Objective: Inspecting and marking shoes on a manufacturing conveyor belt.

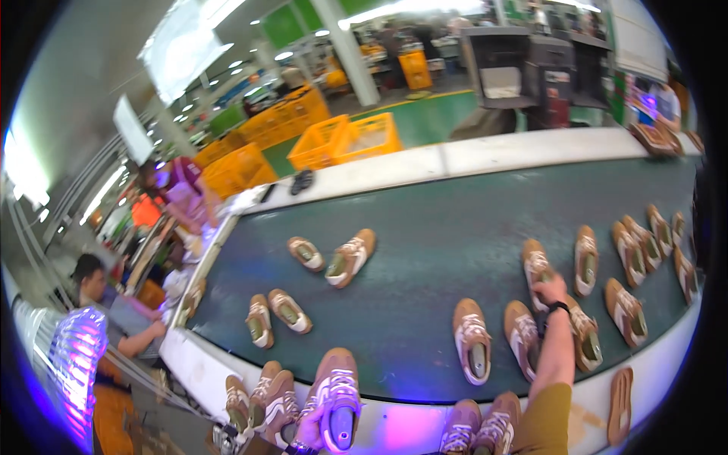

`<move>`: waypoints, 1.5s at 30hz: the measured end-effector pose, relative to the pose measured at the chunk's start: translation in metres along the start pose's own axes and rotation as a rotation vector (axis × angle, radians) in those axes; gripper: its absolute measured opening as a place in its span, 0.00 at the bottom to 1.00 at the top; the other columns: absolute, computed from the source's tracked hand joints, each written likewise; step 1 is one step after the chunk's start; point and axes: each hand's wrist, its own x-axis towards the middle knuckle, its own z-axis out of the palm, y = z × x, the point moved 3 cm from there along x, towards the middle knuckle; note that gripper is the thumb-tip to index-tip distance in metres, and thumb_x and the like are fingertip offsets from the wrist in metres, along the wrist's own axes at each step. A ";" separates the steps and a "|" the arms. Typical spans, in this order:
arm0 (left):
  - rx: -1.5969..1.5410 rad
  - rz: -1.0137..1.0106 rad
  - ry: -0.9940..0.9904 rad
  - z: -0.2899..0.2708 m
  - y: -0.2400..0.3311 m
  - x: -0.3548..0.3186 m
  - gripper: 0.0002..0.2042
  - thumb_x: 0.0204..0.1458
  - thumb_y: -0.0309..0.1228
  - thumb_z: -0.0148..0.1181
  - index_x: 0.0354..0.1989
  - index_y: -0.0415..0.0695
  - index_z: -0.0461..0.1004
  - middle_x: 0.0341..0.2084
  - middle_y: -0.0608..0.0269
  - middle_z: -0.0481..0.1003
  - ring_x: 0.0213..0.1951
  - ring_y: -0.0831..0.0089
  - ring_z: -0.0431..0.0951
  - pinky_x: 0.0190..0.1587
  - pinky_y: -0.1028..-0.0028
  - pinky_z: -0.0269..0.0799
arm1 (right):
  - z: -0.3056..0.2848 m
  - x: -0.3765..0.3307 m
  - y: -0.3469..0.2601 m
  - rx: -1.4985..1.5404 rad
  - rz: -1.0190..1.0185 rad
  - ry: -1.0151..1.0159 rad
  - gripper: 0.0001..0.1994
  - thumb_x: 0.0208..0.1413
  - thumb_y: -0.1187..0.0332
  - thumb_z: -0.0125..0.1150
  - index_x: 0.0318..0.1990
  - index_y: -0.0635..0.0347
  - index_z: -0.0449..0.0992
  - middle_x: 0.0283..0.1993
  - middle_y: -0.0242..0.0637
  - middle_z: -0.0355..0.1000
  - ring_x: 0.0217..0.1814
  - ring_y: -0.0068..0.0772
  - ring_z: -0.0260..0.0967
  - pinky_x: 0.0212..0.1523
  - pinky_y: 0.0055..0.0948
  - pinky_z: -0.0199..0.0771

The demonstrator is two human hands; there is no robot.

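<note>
Two hands working at a shoe conveyor

Left hand (309,434), partly cut off, is grasping a tan sneaker (336,398); right hand (551,290) is clenching another sneaker (537,267), fingers hidden.

Mustard short sleeve (547,425), black wristband (557,307) on right arm.

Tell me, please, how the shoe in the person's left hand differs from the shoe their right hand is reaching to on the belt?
The shoe in the left hand is gripped by the left hand at the near white edge, off the dark green belt; the shoe under the right hand lies flat on the belt. The first looks far larger, being nearer the camera. The right hand rests on the second's near end. Both are tan with white laces.
</note>
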 end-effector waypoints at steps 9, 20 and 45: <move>-0.034 0.130 0.139 0.027 0.004 -0.002 0.34 0.47 0.54 0.48 0.51 0.32 0.63 0.40 0.43 0.70 0.39 0.53 0.74 0.43 0.58 0.70 | -0.016 0.014 0.019 0.808 0.044 -0.244 0.16 0.38 0.67 0.66 0.35 0.66 0.74 0.29 0.34 0.72 0.28 0.28 0.70 0.34 0.28 0.70; -0.223 -0.428 0.075 0.002 -0.036 -0.019 0.34 0.48 0.53 0.49 0.50 0.30 0.64 0.38 0.42 0.71 0.39 0.54 0.74 0.44 0.61 0.71 | -0.086 -0.176 -0.115 1.234 -0.037 -0.491 0.09 0.44 0.66 0.59 0.34 0.56 0.75 0.32 0.29 0.72 0.35 0.24 0.70 0.40 0.26 0.70; -0.269 -0.696 -0.375 -0.091 0.014 -0.070 0.33 0.47 0.52 0.54 0.49 0.31 0.61 0.38 0.48 0.68 0.39 0.57 0.71 0.41 0.64 0.71 | 0.019 -0.519 -0.156 1.191 0.199 -1.010 0.42 0.26 0.71 0.58 0.60 0.66 0.57 0.57 0.39 0.63 0.59 0.35 0.60 0.61 0.30 0.54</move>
